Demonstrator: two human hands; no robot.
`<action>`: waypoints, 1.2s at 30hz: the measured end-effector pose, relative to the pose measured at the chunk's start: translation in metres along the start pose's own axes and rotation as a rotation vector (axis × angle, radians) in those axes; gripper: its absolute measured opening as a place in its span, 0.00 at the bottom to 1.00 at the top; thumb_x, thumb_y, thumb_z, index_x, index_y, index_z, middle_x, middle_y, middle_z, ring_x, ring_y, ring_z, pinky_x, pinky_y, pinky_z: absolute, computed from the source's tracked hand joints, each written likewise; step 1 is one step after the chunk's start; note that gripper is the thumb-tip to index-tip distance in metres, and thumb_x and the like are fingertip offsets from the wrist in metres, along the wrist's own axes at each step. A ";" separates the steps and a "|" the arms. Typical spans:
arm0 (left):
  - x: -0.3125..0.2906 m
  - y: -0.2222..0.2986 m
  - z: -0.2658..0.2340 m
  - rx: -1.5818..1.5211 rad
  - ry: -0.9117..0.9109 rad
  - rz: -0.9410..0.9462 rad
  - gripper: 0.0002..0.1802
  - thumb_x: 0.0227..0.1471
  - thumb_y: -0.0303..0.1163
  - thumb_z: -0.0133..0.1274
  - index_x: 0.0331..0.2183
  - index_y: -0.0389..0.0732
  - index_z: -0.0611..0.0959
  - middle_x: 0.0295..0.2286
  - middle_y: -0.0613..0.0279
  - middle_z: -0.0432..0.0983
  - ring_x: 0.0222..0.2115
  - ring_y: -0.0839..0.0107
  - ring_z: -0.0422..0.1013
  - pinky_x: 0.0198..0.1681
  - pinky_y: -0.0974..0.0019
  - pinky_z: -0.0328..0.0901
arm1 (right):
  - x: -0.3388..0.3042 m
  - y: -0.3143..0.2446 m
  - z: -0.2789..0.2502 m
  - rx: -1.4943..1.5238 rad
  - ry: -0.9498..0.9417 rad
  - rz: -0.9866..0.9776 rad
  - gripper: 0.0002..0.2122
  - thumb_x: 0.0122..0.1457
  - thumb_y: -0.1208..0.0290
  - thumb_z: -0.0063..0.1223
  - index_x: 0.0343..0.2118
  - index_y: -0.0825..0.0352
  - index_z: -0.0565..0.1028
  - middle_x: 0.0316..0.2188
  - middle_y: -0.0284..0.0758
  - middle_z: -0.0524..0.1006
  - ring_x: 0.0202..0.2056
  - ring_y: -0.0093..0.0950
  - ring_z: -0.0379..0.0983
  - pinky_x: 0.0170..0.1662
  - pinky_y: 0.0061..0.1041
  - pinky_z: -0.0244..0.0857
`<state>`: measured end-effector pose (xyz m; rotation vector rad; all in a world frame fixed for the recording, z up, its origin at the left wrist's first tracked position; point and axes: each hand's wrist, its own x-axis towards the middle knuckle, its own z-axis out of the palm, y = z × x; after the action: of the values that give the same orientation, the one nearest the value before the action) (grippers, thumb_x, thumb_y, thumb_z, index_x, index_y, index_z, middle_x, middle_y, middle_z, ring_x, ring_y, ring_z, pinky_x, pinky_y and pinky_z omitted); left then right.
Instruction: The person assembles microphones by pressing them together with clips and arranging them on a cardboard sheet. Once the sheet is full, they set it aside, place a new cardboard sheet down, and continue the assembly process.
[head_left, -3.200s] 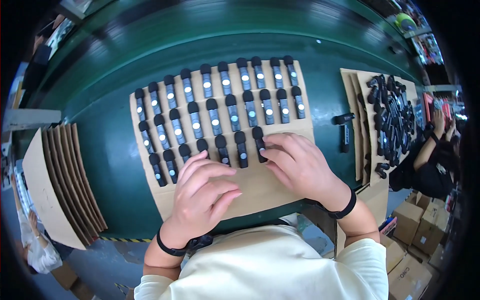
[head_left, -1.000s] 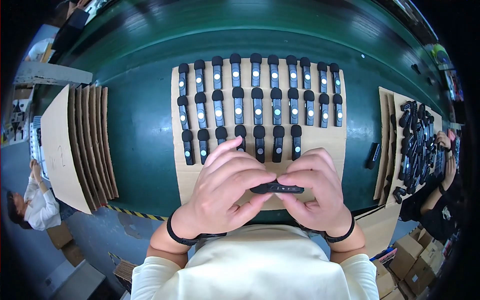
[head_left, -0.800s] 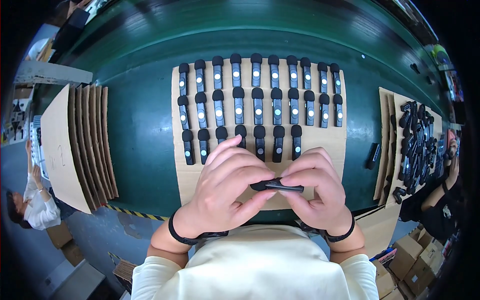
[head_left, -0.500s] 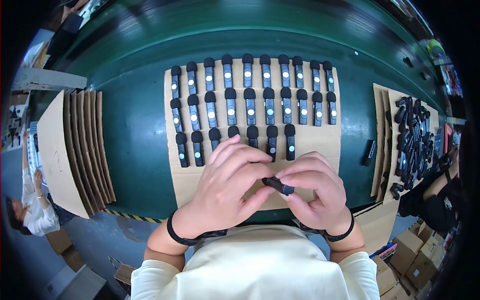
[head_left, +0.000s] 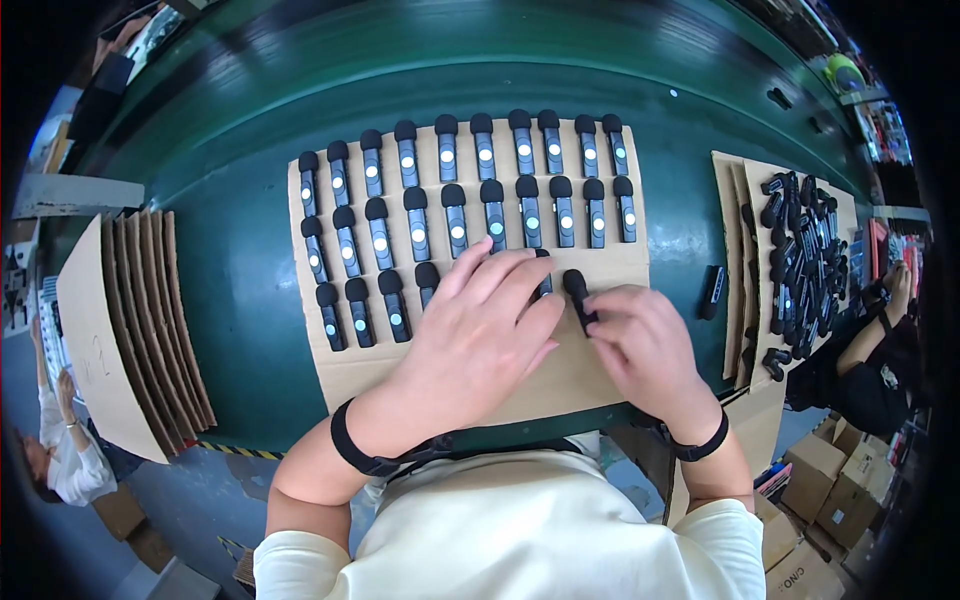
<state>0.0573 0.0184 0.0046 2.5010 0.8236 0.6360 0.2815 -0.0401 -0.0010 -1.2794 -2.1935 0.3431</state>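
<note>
Under everything, a wide green table [head_left: 685,120]; upon it, one brown cardboard sheet [head_left: 565,385]. Apparently free to slide if pushed by a wrist or pressed unevenly, and so able to disorder all three rows at once.

Next in size, the left hand [head_left: 480,315], above the middle of the near row, with fingers loosely spread and with nothing seen in its grasp. Impossible to tell about contact with the black devices [head_left: 457,217] beneath. Could knock some of them crooked there, because of so little view below the palm.

Then the right hand [head_left: 640,340], with thumb and fingers pinched on the held device [head_left: 574,285]. Gripped only near the lower end, so could perhaps swivel between the fingertips, or slip and lie at a slant.

As for place: at the right end of the near row, on or just over the sheet, not possible to say which. With its rounded cap free beyond the fingertips, leaning a little to the left; with its lower part hidden inside the pinch. To the left, just beside but apart, a half-covered neighbour [head_left: 545,285].

Smallest, the round pale stickers [head_left: 447,157]; none visible on the held device.
</note>
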 end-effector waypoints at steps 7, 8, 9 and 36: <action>0.002 -0.007 0.017 0.102 -0.025 0.013 0.27 0.36 0.31 0.67 0.43 0.42 0.79 0.50 0.56 0.69 0.55 0.57 0.64 0.62 0.46 0.55 | -0.004 -0.004 0.009 -0.034 -0.115 0.047 0.14 0.42 0.79 0.64 0.33 0.65 0.74 0.40 0.37 0.75 0.41 0.38 0.73 0.42 0.34 0.68; 0.002 -0.008 0.017 0.109 -0.036 0.015 0.27 0.36 0.31 0.67 0.43 0.42 0.79 0.51 0.56 0.69 0.55 0.56 0.64 0.62 0.46 0.55 | -0.003 -0.003 0.010 -0.036 -0.114 0.048 0.14 0.42 0.79 0.64 0.33 0.65 0.74 0.40 0.37 0.75 0.41 0.38 0.73 0.42 0.34 0.68; 0.001 -0.008 0.018 0.116 -0.047 0.017 0.27 0.36 0.31 0.67 0.43 0.42 0.79 0.51 0.55 0.69 0.55 0.56 0.64 0.62 0.46 0.55 | 0.000 -0.001 0.011 -0.043 -0.100 0.044 0.14 0.42 0.79 0.64 0.33 0.65 0.74 0.40 0.37 0.75 0.41 0.38 0.73 0.42 0.34 0.68; -0.001 0.005 -0.018 -0.158 0.125 0.032 0.16 0.40 0.26 0.64 0.36 0.39 0.82 0.47 0.50 0.73 0.49 0.53 0.70 0.57 0.44 0.60 | -0.069 0.033 -0.030 -0.183 0.237 0.693 0.11 0.54 0.83 0.58 0.39 0.71 0.70 0.37 0.40 0.71 0.33 0.28 0.72 0.39 0.23 0.67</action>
<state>0.0485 0.0189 0.0216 2.3550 0.7479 0.8414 0.3493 -0.0844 -0.0170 -2.0511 -1.5576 0.2345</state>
